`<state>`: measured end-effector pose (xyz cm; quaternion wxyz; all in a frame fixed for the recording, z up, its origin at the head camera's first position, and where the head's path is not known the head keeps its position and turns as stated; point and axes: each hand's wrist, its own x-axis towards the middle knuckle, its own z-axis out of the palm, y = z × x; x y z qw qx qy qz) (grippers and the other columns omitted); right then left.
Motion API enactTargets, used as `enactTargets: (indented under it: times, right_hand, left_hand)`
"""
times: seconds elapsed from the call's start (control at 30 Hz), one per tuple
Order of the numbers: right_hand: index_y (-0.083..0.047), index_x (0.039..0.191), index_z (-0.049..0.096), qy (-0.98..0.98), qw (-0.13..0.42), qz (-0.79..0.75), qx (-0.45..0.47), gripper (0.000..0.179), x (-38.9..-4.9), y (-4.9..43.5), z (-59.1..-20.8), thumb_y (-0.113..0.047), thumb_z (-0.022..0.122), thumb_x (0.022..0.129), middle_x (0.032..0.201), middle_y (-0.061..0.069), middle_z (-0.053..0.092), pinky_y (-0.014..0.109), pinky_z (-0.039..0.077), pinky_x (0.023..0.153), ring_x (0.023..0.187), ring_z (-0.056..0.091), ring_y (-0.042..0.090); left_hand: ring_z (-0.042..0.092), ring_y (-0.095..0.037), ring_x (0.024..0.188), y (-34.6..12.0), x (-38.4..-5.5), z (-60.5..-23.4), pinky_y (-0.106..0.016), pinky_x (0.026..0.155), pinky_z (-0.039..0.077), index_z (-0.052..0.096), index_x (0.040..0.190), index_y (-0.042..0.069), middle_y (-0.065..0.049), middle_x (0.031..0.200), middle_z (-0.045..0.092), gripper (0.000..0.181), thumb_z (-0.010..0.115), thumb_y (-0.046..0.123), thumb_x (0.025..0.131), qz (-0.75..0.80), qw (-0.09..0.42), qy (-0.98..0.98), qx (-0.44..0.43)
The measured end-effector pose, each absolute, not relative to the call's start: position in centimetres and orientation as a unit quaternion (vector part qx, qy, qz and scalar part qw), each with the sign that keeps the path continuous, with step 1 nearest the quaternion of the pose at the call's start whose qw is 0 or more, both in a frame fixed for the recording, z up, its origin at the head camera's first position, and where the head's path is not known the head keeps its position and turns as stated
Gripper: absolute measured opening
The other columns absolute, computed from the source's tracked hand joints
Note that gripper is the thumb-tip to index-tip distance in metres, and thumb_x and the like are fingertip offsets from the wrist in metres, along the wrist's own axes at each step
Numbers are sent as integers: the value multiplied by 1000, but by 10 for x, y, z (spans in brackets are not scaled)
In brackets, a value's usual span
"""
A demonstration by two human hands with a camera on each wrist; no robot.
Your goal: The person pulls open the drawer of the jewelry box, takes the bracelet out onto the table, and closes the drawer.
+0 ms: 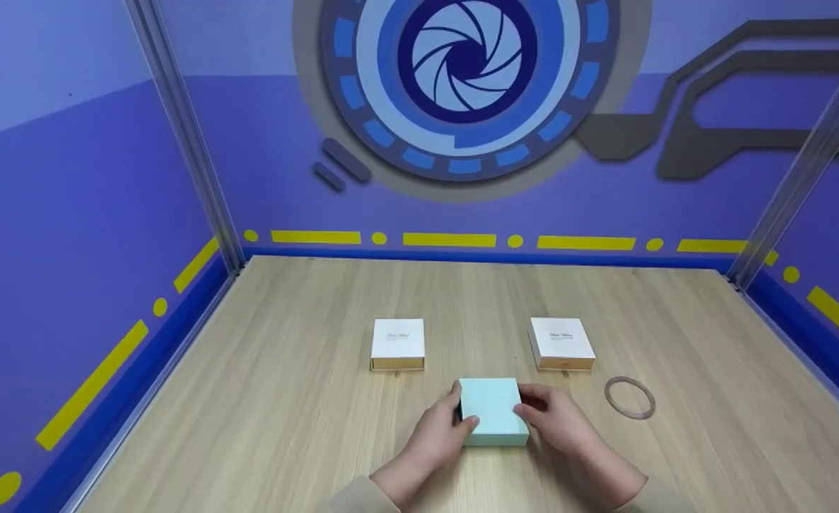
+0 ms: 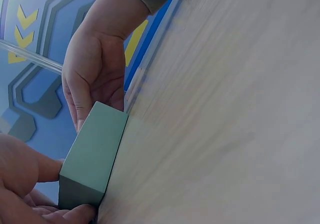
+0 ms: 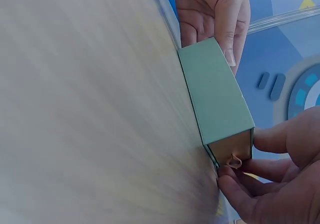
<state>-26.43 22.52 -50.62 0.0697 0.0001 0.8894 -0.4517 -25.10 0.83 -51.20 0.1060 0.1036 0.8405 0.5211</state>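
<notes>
A small mint-green drawer box (image 1: 492,406) sits on the table between both hands, its lid side up. My left hand (image 1: 437,432) grips its left side, thumb on the top front corner and fingers along the side wall. On the opposite side my right hand (image 1: 560,420) pinches the box, thumb at the top edge. In the right wrist view, a small ribbon loop (image 3: 234,161) sticks out from the box's tan drawer end, with the right fingertips right at it.
Two white boxes with tan sides stand farther back, a left white box (image 1: 398,343) and a right white box (image 1: 562,343). A thin translucent bangle (image 1: 629,397) lies right of the right hand. Blue printed panels (image 1: 263,164) wall in the wooden table (image 1: 284,399).
</notes>
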Motion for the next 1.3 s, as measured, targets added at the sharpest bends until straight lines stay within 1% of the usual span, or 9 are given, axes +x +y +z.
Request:
enactTargets:
  times: [0.23,0.37,0.6,0.7,0.9,1.13,1.3]
  right_hand:
    - [1,137,62,886,71,-458,3,41,-264,225,-506,-13,69,99,131,14,69,51,54,107,117,65,24]
    - [3,137,61,887,67,-457,-2,42,-264,225,-507,-12,69,99,132,16,69,50,54,107,118,66,25]
    - [2,138,61,884,73,-461,4,43,-264,225,-506,-14,69,99,133,16,68,52,53,109,119,65,26]
    - [2,139,61,884,74,-462,5,44,-264,225,-506,-14,69,99,133,17,68,52,52,109,118,65,26]
    - [1,138,61,883,78,-463,11,43,-265,225,-508,-14,69,99,132,15,69,52,52,109,117,65,24]
    - [2,139,60,882,80,-464,6,44,-266,226,-508,-15,69,99,133,17,68,54,51,110,121,64,27]
    - [2,139,60,881,79,-466,12,45,-264,225,-506,-15,69,99,133,16,68,53,52,109,121,64,27]
  left_hand:
    - [28,-41,155,7,-252,-512,-57,127,26,27,158,-7,-25,166,28,71,63,18,103,521,110,839,109]
    - [27,-40,156,7,-251,-512,-57,127,26,26,159,-7,-25,166,28,71,62,18,103,520,111,839,114]
    - [19,-36,159,6,-251,-513,-56,129,20,21,161,-3,-19,171,17,73,60,19,104,504,106,846,136]
    - [19,-34,160,5,-251,-513,-54,129,20,22,162,-1,-16,172,14,71,59,18,104,491,100,852,155]
    - [24,-31,159,4,-251,-512,-51,128,25,28,161,2,-13,172,18,65,58,16,105,462,94,862,184]
    - [30,-28,157,3,-252,-511,-49,126,30,40,157,5,-9,171,24,57,57,21,105,417,92,881,202]
    - [31,-29,156,2,-251,-509,-49,125,31,41,155,3,-10,171,25,55,56,19,106,409,92,883,211]
